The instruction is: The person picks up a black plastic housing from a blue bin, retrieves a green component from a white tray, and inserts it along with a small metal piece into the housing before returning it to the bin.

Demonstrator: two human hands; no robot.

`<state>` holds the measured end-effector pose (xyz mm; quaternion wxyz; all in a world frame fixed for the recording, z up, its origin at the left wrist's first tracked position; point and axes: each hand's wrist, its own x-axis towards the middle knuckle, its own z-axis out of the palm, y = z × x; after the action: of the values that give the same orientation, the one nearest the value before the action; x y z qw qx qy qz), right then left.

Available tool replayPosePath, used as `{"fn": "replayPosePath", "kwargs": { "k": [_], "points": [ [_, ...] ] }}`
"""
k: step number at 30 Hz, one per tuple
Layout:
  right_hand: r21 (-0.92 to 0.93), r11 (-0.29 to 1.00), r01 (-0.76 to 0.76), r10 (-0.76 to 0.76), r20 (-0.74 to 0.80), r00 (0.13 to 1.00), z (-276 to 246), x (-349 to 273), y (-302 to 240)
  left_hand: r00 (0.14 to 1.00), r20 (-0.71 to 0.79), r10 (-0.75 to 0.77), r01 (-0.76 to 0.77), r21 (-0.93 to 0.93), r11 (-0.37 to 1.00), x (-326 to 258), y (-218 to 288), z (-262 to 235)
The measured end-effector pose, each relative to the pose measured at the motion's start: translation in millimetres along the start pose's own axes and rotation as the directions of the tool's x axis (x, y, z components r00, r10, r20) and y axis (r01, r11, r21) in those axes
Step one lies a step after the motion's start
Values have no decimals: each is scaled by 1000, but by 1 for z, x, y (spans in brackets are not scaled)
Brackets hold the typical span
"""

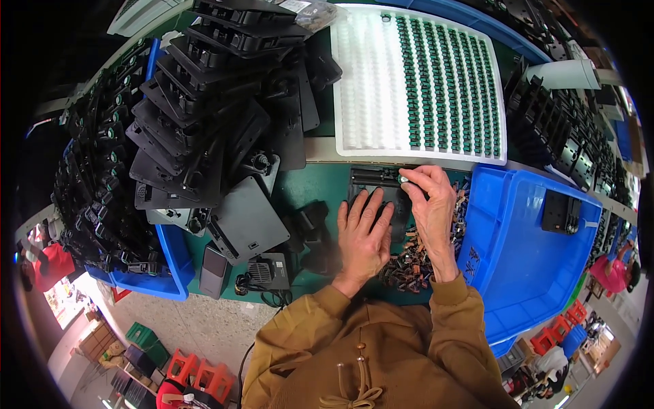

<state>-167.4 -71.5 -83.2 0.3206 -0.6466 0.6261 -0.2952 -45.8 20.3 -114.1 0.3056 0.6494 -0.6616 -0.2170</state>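
Hands work side by side at the near edge of a green desk (320, 184). The left hand (363, 235) lies flat, fingers spread, pressing down on a flat black plastic housing (373, 183). The right hand (430, 204) is closed in a pinch on a small green-and-silver part (403, 179), held at the housing's upper right edge.

A loose heap of small brown and black clips (409, 262) lies on the desk under and between the wrists. To the left, a leaning stack of black plastic panels (211, 102) crowds the desk, spilling over a blue plastic bin (174, 262).

Beyond the hands, a white moulded tray (371, 82) holds rows of green parts on its right side; its left side is bare pockets. To the right, a large blue plastic crate (524, 273) holds one black housing (560, 211).
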Motion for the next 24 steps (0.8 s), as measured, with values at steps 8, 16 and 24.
{"fn": "replayPosePath", "kwargs": {
  "k": [8, 16, 24],
  "points": [
    [-171, 981, 92, -105, -66, 992, 3, -7, 0, 1000, -14, 4, -4, -4, 1000, 0, 0, 1],
    [-127, 989, 74, -80, -38, 996, -9, -9, -1, 1000, -14, 8, -8, 2, 1000, 0, 1, 1],
    [-206, 978, -33, 13, -95, 995, -30, -28, -6, 1000, -23, 14, -14, 0, 1000, -1, 0, 1]
  ]
}}
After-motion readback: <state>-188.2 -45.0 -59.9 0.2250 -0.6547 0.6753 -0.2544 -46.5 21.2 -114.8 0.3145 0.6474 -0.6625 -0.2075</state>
